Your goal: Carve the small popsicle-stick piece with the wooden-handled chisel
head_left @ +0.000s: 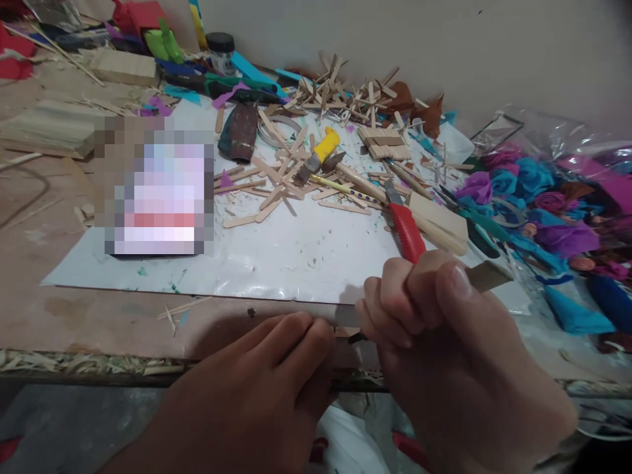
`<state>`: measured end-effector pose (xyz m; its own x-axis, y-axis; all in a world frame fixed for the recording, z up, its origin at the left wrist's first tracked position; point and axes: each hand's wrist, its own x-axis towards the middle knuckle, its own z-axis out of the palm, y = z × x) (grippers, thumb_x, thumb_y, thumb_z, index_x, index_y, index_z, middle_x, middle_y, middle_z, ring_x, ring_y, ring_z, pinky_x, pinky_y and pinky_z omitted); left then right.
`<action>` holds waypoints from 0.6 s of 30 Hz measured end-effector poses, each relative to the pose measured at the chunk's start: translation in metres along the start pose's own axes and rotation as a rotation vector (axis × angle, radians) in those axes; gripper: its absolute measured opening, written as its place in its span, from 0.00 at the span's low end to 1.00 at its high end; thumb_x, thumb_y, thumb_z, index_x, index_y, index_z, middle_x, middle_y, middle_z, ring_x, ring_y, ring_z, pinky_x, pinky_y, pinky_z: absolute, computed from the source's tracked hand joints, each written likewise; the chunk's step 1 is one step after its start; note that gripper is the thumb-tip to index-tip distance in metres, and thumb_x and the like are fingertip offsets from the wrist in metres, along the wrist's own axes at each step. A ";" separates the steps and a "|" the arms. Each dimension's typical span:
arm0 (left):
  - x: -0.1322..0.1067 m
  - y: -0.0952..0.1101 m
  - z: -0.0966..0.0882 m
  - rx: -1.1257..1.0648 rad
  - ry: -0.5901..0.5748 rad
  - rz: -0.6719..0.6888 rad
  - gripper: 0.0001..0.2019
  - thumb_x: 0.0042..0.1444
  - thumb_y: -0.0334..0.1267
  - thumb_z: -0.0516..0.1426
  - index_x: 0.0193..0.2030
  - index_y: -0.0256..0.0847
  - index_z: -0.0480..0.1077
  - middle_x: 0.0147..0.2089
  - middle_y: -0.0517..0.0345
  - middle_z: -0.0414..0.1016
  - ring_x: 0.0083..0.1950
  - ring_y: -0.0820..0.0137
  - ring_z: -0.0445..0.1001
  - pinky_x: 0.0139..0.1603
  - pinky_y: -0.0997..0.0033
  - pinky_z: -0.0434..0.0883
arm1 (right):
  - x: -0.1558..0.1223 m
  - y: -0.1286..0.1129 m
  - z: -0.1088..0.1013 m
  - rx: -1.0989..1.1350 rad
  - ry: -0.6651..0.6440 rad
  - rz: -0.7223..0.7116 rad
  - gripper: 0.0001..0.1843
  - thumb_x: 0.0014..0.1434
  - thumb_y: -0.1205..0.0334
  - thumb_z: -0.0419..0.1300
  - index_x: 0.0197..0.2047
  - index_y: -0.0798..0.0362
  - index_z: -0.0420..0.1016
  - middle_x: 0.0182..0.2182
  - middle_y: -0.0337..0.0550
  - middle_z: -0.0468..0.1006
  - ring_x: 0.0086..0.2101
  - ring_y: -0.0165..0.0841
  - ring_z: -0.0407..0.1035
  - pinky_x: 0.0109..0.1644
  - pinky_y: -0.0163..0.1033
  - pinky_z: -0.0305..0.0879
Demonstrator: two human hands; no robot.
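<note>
In the head view, your right hand [439,336], in the lower right of the frame, was closed in a fist around a slim tool [494,275]. The tool's flat, beige-grey end stuck out past your thumb, and a dark tip showed below your curled fingers, near the lower middle of the frame. Your left hand [266,375] lay at the lower middle, palm down, fingers together and bent at the front edge of the table [113,322]. A narrow wooden strip [344,332] showed between your two hands, just beside that dark tip. Your left fingertips were hidden, so whether they gripped the strip or only pressed on it could not be told.

Just above your right fist, a red utility knife [407,230] lay with its blade pointing up the frame. A white sheet [301,263] covered the middle of the table. On it, in the upper middle, were scattered craft sticks [281,174], a yellow cutter [323,148] and a dotted yellow pencil [345,189]. A pixelated phone [162,197] stood left of centre. Wooden blocks [49,128] sat in the upper left, and blue, purple and pink paper flowers [533,178] crowded the right side.
</note>
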<state>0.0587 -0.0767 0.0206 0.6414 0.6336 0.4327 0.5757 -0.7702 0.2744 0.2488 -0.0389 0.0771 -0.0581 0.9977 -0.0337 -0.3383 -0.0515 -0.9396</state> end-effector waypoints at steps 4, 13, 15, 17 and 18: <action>-0.011 0.003 0.002 0.002 0.080 -0.042 0.23 0.89 0.30 0.47 0.59 0.37 0.85 0.58 0.50 0.87 0.60 0.61 0.82 0.63 0.64 0.84 | 0.004 0.001 0.004 0.017 0.037 0.018 0.33 0.69 0.51 0.81 0.26 0.49 0.63 0.24 0.28 0.59 0.24 0.25 0.52 0.27 0.31 0.59; -0.006 0.004 0.003 -0.034 0.127 -0.047 0.28 0.88 0.24 0.43 0.54 0.36 0.87 0.54 0.54 0.89 0.54 0.60 0.80 0.56 0.60 0.77 | 0.016 0.004 0.014 -0.044 0.052 0.078 0.41 0.64 0.48 0.83 0.24 0.49 0.54 0.21 0.27 0.50 0.22 0.24 0.44 0.23 0.34 0.46; -0.004 0.002 0.003 -0.041 0.143 -0.048 0.28 0.88 0.24 0.43 0.53 0.34 0.87 0.53 0.53 0.89 0.53 0.60 0.80 0.57 0.60 0.77 | 0.017 0.004 0.015 -0.054 0.048 0.071 0.42 0.65 0.48 0.83 0.25 0.49 0.52 0.21 0.27 0.49 0.22 0.24 0.43 0.23 0.35 0.45; -0.004 0.001 0.003 -0.051 0.138 -0.059 0.28 0.87 0.24 0.43 0.54 0.33 0.87 0.54 0.53 0.89 0.55 0.60 0.80 0.58 0.61 0.76 | 0.017 0.004 0.015 -0.063 0.048 0.065 0.41 0.65 0.49 0.82 0.24 0.49 0.53 0.21 0.27 0.48 0.22 0.24 0.43 0.23 0.35 0.45; -0.005 0.001 0.003 -0.050 0.130 -0.063 0.28 0.87 0.24 0.43 0.56 0.33 0.87 0.55 0.52 0.89 0.55 0.60 0.80 0.59 0.60 0.76 | 0.017 0.004 0.015 -0.067 0.053 0.060 0.41 0.65 0.49 0.82 0.24 0.49 0.53 0.21 0.27 0.48 0.22 0.25 0.44 0.23 0.35 0.46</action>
<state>0.0578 -0.0805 0.0164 0.5323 0.6682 0.5197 0.5844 -0.7342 0.3456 0.2328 -0.0228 0.0781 -0.0264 0.9939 -0.1073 -0.2716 -0.1104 -0.9561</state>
